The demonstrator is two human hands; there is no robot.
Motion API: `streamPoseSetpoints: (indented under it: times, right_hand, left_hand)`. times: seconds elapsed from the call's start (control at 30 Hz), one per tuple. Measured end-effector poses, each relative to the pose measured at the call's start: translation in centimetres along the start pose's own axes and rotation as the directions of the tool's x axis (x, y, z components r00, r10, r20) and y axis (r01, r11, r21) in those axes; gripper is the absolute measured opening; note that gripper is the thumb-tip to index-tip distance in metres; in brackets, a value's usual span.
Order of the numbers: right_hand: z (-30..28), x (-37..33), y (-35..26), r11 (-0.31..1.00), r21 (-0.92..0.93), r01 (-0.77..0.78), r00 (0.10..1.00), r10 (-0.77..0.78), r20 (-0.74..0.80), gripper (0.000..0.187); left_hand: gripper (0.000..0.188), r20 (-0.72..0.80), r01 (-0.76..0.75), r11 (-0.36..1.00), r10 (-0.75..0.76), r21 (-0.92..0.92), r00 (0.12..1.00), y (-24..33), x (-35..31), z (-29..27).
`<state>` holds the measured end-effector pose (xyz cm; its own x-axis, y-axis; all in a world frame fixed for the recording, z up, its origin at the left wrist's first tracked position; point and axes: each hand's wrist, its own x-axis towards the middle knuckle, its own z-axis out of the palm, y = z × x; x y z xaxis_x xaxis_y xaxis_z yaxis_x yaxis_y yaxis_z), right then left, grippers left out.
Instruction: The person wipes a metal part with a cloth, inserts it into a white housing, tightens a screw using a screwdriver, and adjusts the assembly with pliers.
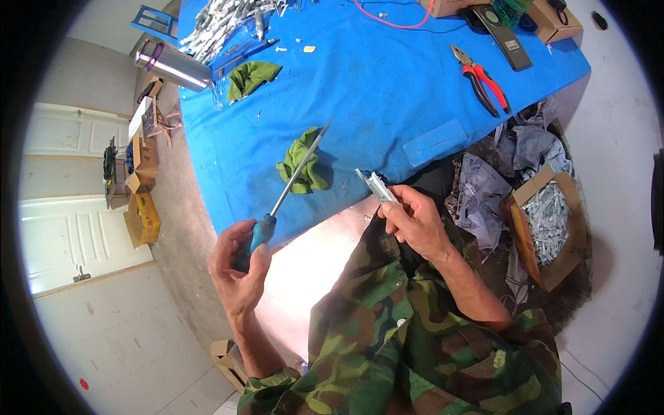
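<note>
Left hand [238,266] wrapped around screwdriver [290,183] handle, shaft angled away. Right hand [415,221] pinching small metal part [375,185] at fingertips, apart from tip. Likely mid-step; next: bring tip to part.

We note brown cardboard boxes [553,19] at the worktop's [387,90] far right corner, an open carton [546,232] of metal parts on the floor, yellow boxes [146,218] left.

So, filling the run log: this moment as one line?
left hand: grips screwdriver | right hand: holds small metal part | blue table: green rag, pliers
</note>
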<state>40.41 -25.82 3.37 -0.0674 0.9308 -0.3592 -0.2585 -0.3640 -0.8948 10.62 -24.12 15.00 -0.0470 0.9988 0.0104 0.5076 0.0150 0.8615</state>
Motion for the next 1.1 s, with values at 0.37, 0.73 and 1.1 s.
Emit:
streamPoseSetpoints:
  times: [0.37,0.73,1.1]
  right_hand:
    - [-0.2,0.0,0.4,0.998,0.055,-0.003,1.0,0.004,-0.027,0.031]
    - [-0.4,-0.1,0.3,0.994,0.109,0.013,0.999,-0.01,-0.034,0.029]
    - [-0.1,-0.1,0.8,0.998,0.01,0.068,0.997,-0.068,-0.039,0.025]
  left_hand:
    - [0.041,0.06,-0.034,0.997,0.029,0.076,0.998,-0.5,0.1,0.2]
    - [0.035,-0.188,0.104,0.995,-0.102,0.002,0.977,-4.8,3.3,2.3]
    - [0.037,0.14,-0.023,0.996,0.01,0.091,0.99,-0.4,-0.3,-1.0]
